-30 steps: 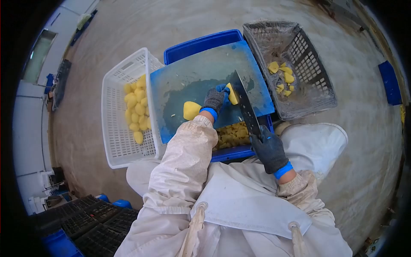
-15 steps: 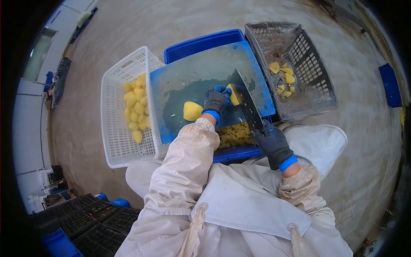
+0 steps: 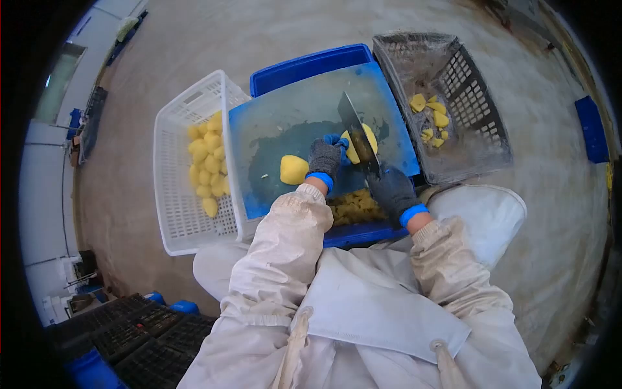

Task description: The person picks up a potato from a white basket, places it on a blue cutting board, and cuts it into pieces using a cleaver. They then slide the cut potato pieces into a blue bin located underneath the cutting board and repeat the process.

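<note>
My left hand, in a dark glove with blue fingertips, has its fingers bent against the left side of a yellow potato piece on the blue board. My right hand, also gloved, is closed round the handle of a wide-bladed knife. The blade stands over the potato piece and hides part of it. Left of my left hand lies a larger peeled potato piece. Below the board, a blue bin holds many cut yellow pieces.
A white crate with several peeled potatoes stands left of the board. On the right is a plastic-lined grey crate with several yellow pieces. Dark crates are at the lower left.
The knife and my right hand have moved left. More of the potato piece now shows to the right of the blade. My left hand has barely moved.
</note>
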The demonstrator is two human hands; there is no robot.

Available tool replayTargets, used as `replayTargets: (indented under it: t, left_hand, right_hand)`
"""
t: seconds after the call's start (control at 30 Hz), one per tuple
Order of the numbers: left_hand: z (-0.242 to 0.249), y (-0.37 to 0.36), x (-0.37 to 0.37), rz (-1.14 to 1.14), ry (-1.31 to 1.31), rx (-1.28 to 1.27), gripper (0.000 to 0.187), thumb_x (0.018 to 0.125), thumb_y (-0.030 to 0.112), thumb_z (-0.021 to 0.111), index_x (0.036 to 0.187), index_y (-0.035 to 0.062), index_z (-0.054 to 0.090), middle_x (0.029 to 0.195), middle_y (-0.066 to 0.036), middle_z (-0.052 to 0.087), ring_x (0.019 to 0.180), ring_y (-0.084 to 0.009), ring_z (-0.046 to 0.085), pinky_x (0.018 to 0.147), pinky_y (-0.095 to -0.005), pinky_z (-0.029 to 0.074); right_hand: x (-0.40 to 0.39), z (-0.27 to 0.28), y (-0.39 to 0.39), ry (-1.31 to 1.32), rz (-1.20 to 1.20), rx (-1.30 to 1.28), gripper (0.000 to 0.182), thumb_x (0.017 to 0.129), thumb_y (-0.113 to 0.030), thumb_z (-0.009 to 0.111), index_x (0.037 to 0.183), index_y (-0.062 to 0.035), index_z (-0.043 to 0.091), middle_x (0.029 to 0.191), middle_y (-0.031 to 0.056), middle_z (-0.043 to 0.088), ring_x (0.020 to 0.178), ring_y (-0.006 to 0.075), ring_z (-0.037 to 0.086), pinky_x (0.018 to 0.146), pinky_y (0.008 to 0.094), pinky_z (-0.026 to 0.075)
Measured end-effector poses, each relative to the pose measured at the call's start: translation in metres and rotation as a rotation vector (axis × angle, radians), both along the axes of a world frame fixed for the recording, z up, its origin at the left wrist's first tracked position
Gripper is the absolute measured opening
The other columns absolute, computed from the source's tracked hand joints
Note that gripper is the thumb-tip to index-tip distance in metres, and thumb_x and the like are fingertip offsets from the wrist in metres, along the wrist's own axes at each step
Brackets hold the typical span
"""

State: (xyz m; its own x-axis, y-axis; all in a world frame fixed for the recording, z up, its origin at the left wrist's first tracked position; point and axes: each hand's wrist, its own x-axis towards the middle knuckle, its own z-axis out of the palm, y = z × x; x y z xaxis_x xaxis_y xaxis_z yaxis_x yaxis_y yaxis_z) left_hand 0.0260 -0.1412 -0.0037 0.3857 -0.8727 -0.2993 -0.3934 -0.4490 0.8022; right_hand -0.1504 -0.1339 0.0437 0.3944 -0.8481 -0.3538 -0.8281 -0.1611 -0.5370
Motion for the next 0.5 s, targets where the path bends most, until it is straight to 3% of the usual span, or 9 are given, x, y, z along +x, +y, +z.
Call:
replayTargets:
  t: [0.03, 0.1, 0.13, 0.17, 0.23, 0.3, 0.37, 0.5]
  left_hand:
    - [-0.001, 0.005, 0.004, 0.017, 0.052, 0.003, 0.031, 0.083, 0.025, 0.063, 0.103, 0.0007, 0.063, 0.087, -0.017, 0.067, 0.075, -0.0228, 0.067, 0.07, -0.0345, 0.053]
    - [-0.006, 0.007, 0.019, 0.044, 0.096, -0.002, 0.029, 0.082, 0.023, 0.063, 0.104, 0.0031, 0.064, 0.089, -0.017, 0.067, 0.079, -0.0255, 0.067, 0.073, -0.0362, 0.052]
    - [-0.014, 0.012, 0.025, -0.006, -0.095, -0.011, 0.031, 0.082, 0.021, 0.062, 0.109, 0.0052, 0.062, 0.096, -0.018, 0.065, 0.086, -0.0286, 0.065, 0.077, -0.0385, 0.051]
    - [-0.023, 0.02, 0.028, -0.06, -0.281, -0.014, 0.034, 0.082, 0.019, 0.061, 0.114, 0.0073, 0.059, 0.103, -0.019, 0.064, 0.093, -0.0318, 0.063, 0.081, -0.0407, 0.049]
    - [-0.009, 0.027, 0.025, -0.081, -0.413, -0.053, 0.037, 0.082, 0.019, 0.058, 0.118, 0.0083, 0.056, 0.109, -0.018, 0.06, 0.1, -0.034, 0.058, 0.087, -0.042, 0.046]
    - [0.006, 0.023, 0.025, -0.115, -0.546, -0.106, 0.04, 0.083, 0.018, 0.055, 0.122, 0.0093, 0.052, 0.115, -0.018, 0.057, 0.106, -0.0361, 0.054, 0.092, -0.0433, 0.043]
    - [0.012, 0.015, 0.031, -0.389, -0.465, -0.454, 0.043, 0.082, 0.017, 0.054, 0.124, 0.0099, 0.048, 0.124, -0.018, 0.05, 0.112, -0.0375, 0.049, 0.095, -0.0428, 0.04]
    - [0.007, 0.004, 0.031, -0.452, -0.523, -0.185, 0.041, 0.081, 0.017, 0.055, 0.12, 0.0088, 0.05, 0.122, -0.019, 0.051, 0.108, -0.0377, 0.051, 0.093, -0.0437, 0.041]
  right_hand:
    - [-0.005, -0.005, 0.003, -0.006, 0.003, -0.003, 0.028, 0.085, -0.02, 0.049, 0.104, -0.0009, 0.055, 0.089, 0.0242, 0.06, 0.074, 0.0402, 0.06, 0.065, 0.0493, 0.048]
    - [-0.02, -0.02, 0.013, -0.117, 0.363, -0.637, 0.028, 0.087, -0.022, 0.049, 0.106, -0.003, 0.056, 0.087, 0.0235, 0.06, 0.072, 0.0395, 0.06, 0.064, 0.0477, 0.049]
    - [-0.015, 0.016, 0.026, -0.226, 0.0, -0.344, 0.03, 0.086, -0.025, 0.052, 0.108, -0.0052, 0.056, 0.083, 0.0226, 0.061, 0.073, 0.0398, 0.06, 0.065, 0.0478, 0.048]
    - [-0.02, 0.023, 0.034, -0.225, 0.007, -0.332, 0.03, 0.086, -0.025, 0.052, 0.108, -0.0052, 0.056, 0.083, 0.0226, 0.061, 0.073, 0.0398, 0.06, 0.065, 0.0478, 0.048]
    - [-0.032, 0.031, 0.038, -0.294, -0.191, -0.035, 0.031, 0.084, -0.026, 0.054, 0.108, -0.0056, 0.056, 0.08, 0.0213, 0.062, 0.074, 0.0399, 0.06, 0.066, 0.0478, 0.047]
    - [-0.044, 0.041, 0.046, -0.375, -0.17, -0.134, 0.029, 0.084, -0.026, 0.054, 0.104, -0.0049, 0.057, 0.079, 0.0215, 0.062, 0.075, 0.0398, 0.059, 0.065, 0.048, 0.047]
    - [-0.055, 0.044, 0.055, -0.28, -0.131, -0.097, 0.027, 0.084, -0.026, 0.055, 0.1, -0.0046, 0.057, 0.077, 0.0225, 0.061, 0.075, 0.0404, 0.059, 0.066, 0.0481, 0.047]
    - [-0.061, 0.043, 0.063, -0.179, -0.078, -0.078, 0.025, 0.083, -0.026, 0.055, 0.097, -0.0053, 0.057, 0.075, 0.0217, 0.061, 0.074, 0.04, 0.06, 0.065, 0.0486, 0.047]
